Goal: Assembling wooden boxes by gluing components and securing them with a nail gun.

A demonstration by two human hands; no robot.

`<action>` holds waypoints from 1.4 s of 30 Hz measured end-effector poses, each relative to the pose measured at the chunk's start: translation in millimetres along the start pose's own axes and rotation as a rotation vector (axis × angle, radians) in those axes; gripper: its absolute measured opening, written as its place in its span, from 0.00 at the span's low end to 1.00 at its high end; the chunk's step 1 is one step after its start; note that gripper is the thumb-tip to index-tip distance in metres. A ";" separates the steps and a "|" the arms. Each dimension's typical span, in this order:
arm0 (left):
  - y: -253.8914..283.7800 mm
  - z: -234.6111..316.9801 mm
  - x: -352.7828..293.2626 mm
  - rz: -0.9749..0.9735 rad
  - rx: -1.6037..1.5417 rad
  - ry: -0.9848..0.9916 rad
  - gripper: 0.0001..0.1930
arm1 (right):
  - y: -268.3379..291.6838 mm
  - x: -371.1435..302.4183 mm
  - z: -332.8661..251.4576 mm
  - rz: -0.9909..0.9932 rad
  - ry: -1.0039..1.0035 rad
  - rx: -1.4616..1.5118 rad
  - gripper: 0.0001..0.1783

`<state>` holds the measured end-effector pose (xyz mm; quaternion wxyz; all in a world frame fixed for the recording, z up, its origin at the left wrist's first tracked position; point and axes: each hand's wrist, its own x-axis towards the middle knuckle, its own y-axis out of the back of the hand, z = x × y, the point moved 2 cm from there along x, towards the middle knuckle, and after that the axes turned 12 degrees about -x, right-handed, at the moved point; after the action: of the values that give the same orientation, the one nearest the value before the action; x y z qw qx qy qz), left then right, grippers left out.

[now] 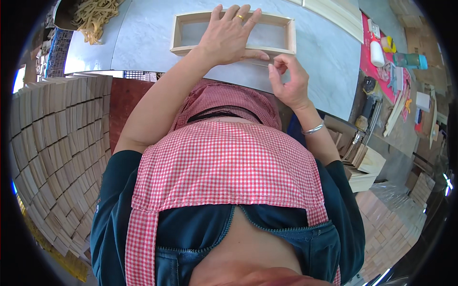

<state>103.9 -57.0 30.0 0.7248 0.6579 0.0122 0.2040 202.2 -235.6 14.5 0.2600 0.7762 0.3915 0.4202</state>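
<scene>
A shallow rectangular frame of pale wood [284, 21] lies on the grey-white marbled tabletop [143, 33]. My left hand [229, 38] spans its width, with the fingers spread over the far rail and the thumb along the near rail. A gold-coloured ring is on one of its fingers. Close to that thumb, just off the near rail, my right hand [292, 83] has its thumb and forefinger curled nearly together. Whatever may be between those fingertips is too small to make out. A bracelet [313, 128] circles my right wrist.
Tan rubber-like bands [95, 19] spill from a dark container at the far left. Stacked wooden strips [62, 152] rise at my left. Pale boards [338, 16] lie at the far right. Beyond the table's right edge are a white bottle [376, 52] and a teal-capped bottle [410, 61].
</scene>
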 end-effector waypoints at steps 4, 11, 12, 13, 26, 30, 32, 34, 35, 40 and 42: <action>1.2 1.3 2.4 -0.026 -0.006 0.001 0.48 | -9.0 1.1 -6.5 0.115 -0.028 0.026 0.12; -7.9 -23.1 -7.1 0.091 -0.250 -0.028 0.33 | -6.9 9.9 -63.3 0.160 0.142 0.163 0.15; -5.9 -24.5 -8.6 0.092 -0.225 0.007 0.33 | -11.5 16.6 -69.3 0.149 0.165 0.197 0.15; -0.4 -28.8 -8.3 0.223 -0.569 0.021 0.28 | -15.3 26.6 -70.5 0.147 0.150 0.113 0.17; 27.2 -126.9 -126.4 0.238 -1.459 1.153 0.15 | -128.1 111.5 -68.1 -0.134 0.342 -0.560 0.37; 22.3 -136.5 -112.3 0.031 -1.497 1.146 0.13 | -127.6 115.8 -67.0 -0.138 0.358 -0.520 0.37; 15.9 -141.5 -111.4 0.019 -1.466 1.122 0.13 | -126.3 115.9 -68.4 -0.150 0.352 -0.537 0.36; 9.5 -144.7 -112.0 0.013 -1.436 1.101 0.13 | -124.9 115.9 -70.2 -0.165 0.352 -0.553 0.36; 10.4 -144.8 -111.2 0.024 -1.443 1.106 0.13 | -124.5 115.9 -70.9 -0.169 0.364 -0.553 0.36; 14.5 -143.6 -108.2 0.022 -1.645 1.061 0.12 | -124.0 114.2 -70.9 -0.180 0.361 -0.591 0.35; 17.1 -142.0 -108.6 0.044 -1.717 1.075 0.11 | -123.5 114.7 -71.5 -0.187 0.359 -0.591 0.34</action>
<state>-41.1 44.8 0.1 0.8474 -0.2648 0.1741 0.4261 132.0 -66.5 12.0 0.4376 0.5420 0.3620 0.6195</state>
